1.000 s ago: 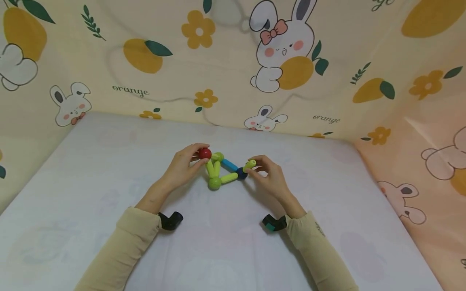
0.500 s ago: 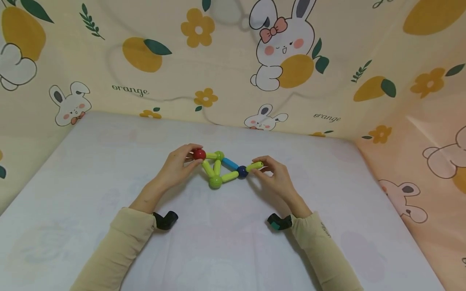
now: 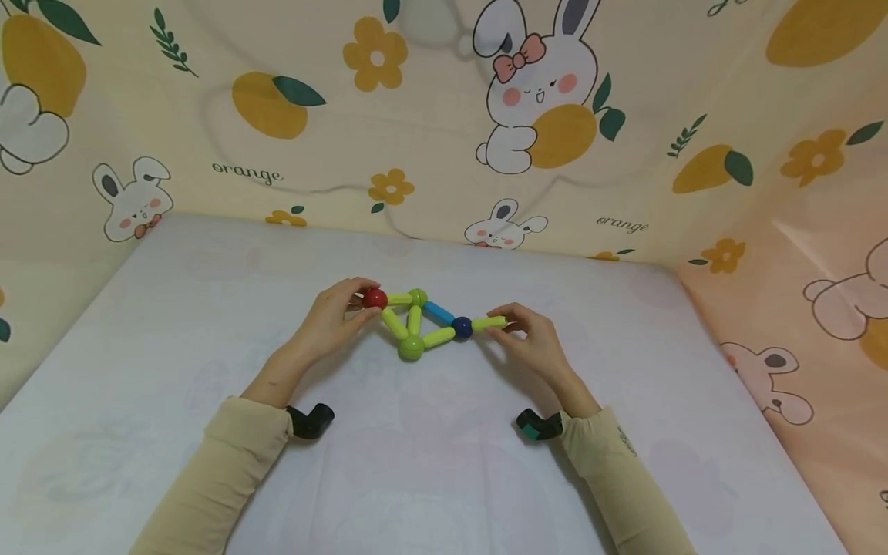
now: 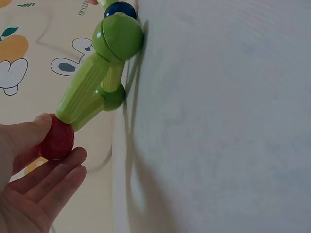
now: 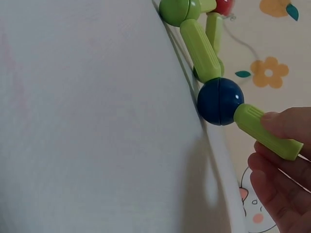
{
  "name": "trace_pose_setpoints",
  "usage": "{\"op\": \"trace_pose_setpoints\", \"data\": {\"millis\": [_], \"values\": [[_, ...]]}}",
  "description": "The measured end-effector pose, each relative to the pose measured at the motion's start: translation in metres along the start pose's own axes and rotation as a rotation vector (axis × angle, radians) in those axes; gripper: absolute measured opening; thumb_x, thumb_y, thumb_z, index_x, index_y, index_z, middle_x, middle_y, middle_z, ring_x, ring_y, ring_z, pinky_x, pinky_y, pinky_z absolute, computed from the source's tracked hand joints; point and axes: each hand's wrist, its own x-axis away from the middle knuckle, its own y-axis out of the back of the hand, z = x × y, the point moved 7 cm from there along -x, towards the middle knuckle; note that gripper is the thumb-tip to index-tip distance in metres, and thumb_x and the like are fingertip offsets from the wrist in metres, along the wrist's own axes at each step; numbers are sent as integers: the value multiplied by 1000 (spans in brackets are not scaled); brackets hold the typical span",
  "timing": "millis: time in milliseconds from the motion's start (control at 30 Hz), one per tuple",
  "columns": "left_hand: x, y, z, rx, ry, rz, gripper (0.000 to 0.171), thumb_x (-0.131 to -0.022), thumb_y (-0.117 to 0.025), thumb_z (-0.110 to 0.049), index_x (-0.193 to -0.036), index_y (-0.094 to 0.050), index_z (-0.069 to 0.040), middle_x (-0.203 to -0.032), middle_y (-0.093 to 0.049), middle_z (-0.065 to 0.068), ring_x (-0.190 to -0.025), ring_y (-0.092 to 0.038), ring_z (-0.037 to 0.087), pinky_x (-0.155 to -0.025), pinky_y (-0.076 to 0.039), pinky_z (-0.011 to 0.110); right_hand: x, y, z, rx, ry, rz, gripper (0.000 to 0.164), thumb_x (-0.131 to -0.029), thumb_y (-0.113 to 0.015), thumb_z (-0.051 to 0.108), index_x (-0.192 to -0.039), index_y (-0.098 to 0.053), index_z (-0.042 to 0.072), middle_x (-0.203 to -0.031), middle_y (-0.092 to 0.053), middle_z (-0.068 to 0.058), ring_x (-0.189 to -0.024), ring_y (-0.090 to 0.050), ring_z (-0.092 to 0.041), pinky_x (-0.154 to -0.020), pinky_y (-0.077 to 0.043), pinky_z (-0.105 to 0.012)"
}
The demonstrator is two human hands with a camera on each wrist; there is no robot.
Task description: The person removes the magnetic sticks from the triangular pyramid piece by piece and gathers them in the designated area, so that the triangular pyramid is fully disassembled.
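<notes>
Rods and balls of a magnetic-style building toy form one joined figure between my hands. My left hand (image 3: 335, 317) pinches the red ball (image 4: 57, 138) at the left end between thumb and fingers. From it two lime rods run to a far green ball (image 3: 418, 297) and a near green ball (image 3: 411, 348), which another lime rod links. A blue rod (image 3: 438, 312) and a lime rod (image 3: 438, 338) meet at the dark blue ball (image 5: 220, 101). Sticking out to the right of that ball is a lime rod (image 5: 267, 131), pinched by my right hand (image 3: 533, 341).
A white cloth (image 3: 416, 462) covers the table under the figure. Behind and to the right hangs a curtain (image 3: 430, 116) printed with rabbits and oranges. Black wrist cameras, left one (image 3: 311, 422) and right one (image 3: 539, 425), project inward from the sleeves.
My left hand has moved left with the red ball, spreading that triangle wider. My right hand has swung the end rod outward to the right, away from the blue ball.
</notes>
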Motion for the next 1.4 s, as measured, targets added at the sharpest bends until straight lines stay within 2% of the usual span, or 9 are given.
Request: {"op": "trace_pose_setpoints", "data": {"millis": [200,433,733,1100,1400], "values": [[2,-1,4,-6,22,22,42,-90,-66,-10,-126,-51,4,-123,-57,21,-109,-59,33,-96,-49,43,1,3,-8,-3,1,-3,24,-85,-72,10,-108,-67,4,-106,-69,-14,-88,-66,-27,-87,-51,-44],[2,0,7,-36,27,37,40,-89,-67,-10,-125,-53,3,-120,-59,21,-106,-60,34,-94,-49,44,2,3,-12,17,-23,8,24,-85,-72,8,-108,-67,2,-105,-69,-14,-91,-65,-26,-84,-52,-39],[2,-5,16,-81,87,82,37,-89,-67,-10,-122,-56,3,-113,-63,20,-103,-60,34,-90,-49,45,5,7,-21,63,-59,40,25,-84,-73,11,-108,-68,5,-107,-69,-12,-91,-64,-24,-85,-52,-40],[0,-12,16,-127,63,114,34,-90,-67,-14,-119,-59,2,-112,-64,20,-107,-59,35,-94,-47,48,10,12,-26,128,-122,109,22,-84,-74,12,-105,-69,7,-105,-70,-9,-92,-64,-23,-83,-52,-38],[2,-16,16,-133,49,128,31,-90,-66,-14,-115,-60,3,-108,-65,19,-105,-60,34,-94,-47,47,10,13,-25,144,-112,128,21,-84,-74,12,-104,-69,7,-103,-70,-9,-93,-64,-24,-83,-52,-39]]}}
